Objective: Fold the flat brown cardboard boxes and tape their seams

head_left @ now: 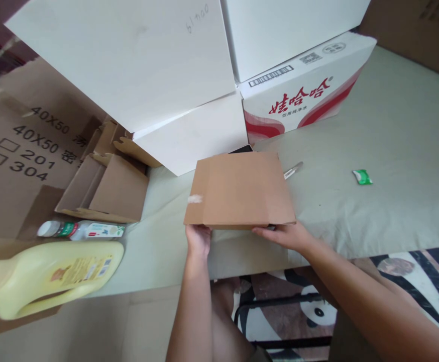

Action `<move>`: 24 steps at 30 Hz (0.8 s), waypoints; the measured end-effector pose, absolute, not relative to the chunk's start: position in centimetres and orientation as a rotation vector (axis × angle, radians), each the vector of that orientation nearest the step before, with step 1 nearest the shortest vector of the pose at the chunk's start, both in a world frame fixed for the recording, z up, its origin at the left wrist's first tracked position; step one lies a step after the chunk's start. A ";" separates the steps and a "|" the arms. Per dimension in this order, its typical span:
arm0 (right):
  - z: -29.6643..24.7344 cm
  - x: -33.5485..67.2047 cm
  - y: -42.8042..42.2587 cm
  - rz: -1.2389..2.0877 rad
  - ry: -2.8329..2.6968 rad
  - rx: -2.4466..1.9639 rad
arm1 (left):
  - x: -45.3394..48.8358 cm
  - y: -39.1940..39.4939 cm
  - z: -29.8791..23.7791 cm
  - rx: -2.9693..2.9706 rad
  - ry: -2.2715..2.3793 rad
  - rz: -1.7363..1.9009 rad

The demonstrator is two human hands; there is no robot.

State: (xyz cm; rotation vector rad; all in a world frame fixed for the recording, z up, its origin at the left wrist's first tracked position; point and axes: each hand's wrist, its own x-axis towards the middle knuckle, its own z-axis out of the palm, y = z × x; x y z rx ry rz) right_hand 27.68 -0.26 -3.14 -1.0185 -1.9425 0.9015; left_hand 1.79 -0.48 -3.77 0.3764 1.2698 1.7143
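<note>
A flat brown cardboard box is held in front of me, with a torn whitish patch near its left edge. My left hand grips it from underneath at the near left corner, most fingers hidden below. At the near right corner my right hand supports the box, its thumb side along the lower edge. Just beyond the box's right side lies a slim silvery tool, possibly a cutter, partly covered. A dark object peeks out behind the box's far edge.
White cartons and a red-and-white water carton stand behind. Leftward are folded cardboard pieces, a small bottle and a large yellow jug. A green packet lies on the pale cloth to the right.
</note>
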 end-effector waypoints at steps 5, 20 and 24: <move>-2.9 27.7 -0.3 0.930 -1.935 -1.001 | 1.8 -0.5 -3.7 0.423 1.271 1.708; -3.4 27.7 -0.3 0.884 -1.923 -0.974 | 1.9 -0.4 -3.7 0.372 1.267 1.720; -3.3 27.7 -0.2 0.895 -1.921 -0.964 | 1.7 -0.5 -3.9 0.403 1.254 1.727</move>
